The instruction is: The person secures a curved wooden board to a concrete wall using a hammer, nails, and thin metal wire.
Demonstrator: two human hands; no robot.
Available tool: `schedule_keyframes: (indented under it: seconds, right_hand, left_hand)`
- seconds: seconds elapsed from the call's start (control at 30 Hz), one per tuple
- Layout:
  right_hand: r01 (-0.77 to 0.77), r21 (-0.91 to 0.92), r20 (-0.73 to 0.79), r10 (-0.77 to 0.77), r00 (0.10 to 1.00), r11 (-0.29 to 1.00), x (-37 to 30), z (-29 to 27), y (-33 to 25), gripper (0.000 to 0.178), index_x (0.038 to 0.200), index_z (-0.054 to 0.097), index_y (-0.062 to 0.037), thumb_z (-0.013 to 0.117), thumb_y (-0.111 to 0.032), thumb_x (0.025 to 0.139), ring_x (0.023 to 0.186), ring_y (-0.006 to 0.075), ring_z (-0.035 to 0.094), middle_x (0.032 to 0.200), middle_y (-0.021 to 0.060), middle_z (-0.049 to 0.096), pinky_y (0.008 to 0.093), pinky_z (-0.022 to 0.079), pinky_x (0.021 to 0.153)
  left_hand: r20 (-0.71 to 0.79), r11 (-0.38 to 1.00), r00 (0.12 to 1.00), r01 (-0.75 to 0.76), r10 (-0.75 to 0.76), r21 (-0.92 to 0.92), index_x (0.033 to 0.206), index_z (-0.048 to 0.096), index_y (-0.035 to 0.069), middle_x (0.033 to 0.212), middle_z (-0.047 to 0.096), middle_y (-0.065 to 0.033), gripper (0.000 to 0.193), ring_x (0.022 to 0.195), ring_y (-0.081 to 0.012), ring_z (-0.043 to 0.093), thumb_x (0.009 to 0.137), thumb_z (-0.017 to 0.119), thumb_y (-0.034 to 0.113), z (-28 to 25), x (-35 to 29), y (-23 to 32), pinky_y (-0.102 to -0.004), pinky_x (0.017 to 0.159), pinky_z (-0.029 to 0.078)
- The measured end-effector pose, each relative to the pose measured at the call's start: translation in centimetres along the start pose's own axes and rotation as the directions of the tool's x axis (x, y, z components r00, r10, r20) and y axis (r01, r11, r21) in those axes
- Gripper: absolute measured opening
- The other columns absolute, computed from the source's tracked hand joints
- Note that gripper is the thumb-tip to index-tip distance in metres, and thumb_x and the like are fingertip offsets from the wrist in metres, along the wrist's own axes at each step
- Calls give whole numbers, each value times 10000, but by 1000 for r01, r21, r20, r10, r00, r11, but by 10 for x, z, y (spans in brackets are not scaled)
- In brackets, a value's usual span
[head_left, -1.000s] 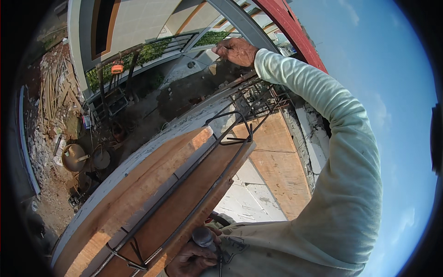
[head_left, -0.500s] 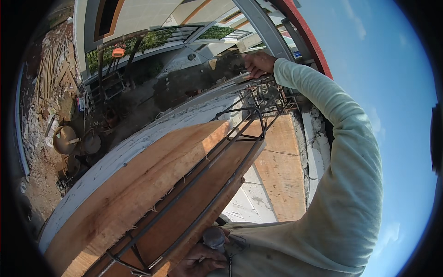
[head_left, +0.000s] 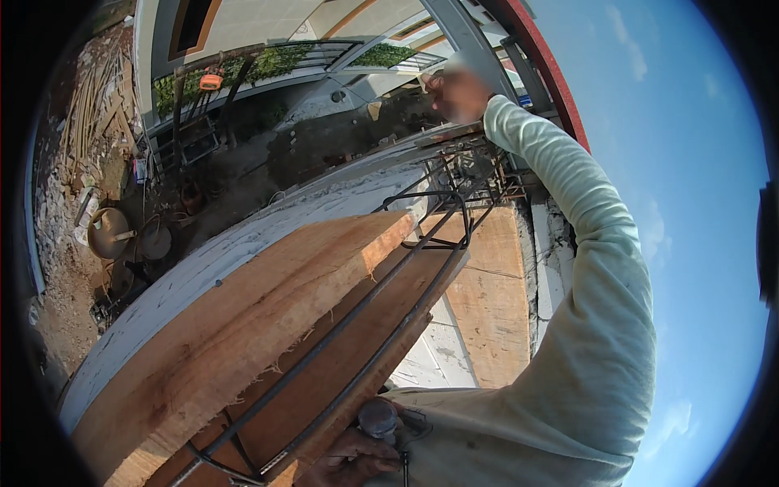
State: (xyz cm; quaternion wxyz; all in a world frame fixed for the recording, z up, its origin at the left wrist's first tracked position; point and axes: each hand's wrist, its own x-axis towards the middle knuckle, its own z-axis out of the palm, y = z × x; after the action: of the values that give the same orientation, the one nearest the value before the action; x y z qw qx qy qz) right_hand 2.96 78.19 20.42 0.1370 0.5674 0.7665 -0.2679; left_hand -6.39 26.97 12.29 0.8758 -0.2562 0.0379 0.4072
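Observation:
A long rebar cage (head_left: 350, 337) lies along a trough of wooden boards, a thick plank (head_left: 243, 312) on its left and a brown board (head_left: 365, 341) under it. Low in the picture, my left hand (head_left: 349, 459) has its fingers curled at a tool with a round metal head (head_left: 377, 418), which looks like a hammer; its handle is mostly hidden. My right arm reaches far ahead. Above the cage's far end, my right hand (head_left: 458, 96) is blurred, its fingers partly bent, just over a short wooden piece (head_left: 449, 134).
A flat board (head_left: 487, 292) and white blocks (head_left: 438, 353) lie right of the trough. White wall (head_left: 203, 272) drops away on the left. Far below are round basins (head_left: 108, 234), piled wooden strips (head_left: 101, 114) and rubble. A red-edged roof beam (head_left: 548, 73) rises ahead.
My right hand has lifted off the far end of the cage, upward and slightly right. My left hand and the metal-headed tool have stayed almost in place.

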Motion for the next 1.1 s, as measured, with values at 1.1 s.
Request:
schedule_keyframes:
  seconds: [1.1]
  right_hand:
    - [248, -248, -189, -298, 936, 936, -132, -17, 116, 218, 843, 661, 31, 615, -168, 767, 705, 289, 598, 714, 171, 626, 389, 449, 718]
  left_hand:
    - [517, 336, 674, -724, 527, 602, 857, 609, 77, 1034, 583, -150, 198, 1072, -314, 533, 737, 764, 103, 2, 4, -4, -445, 890, 460]
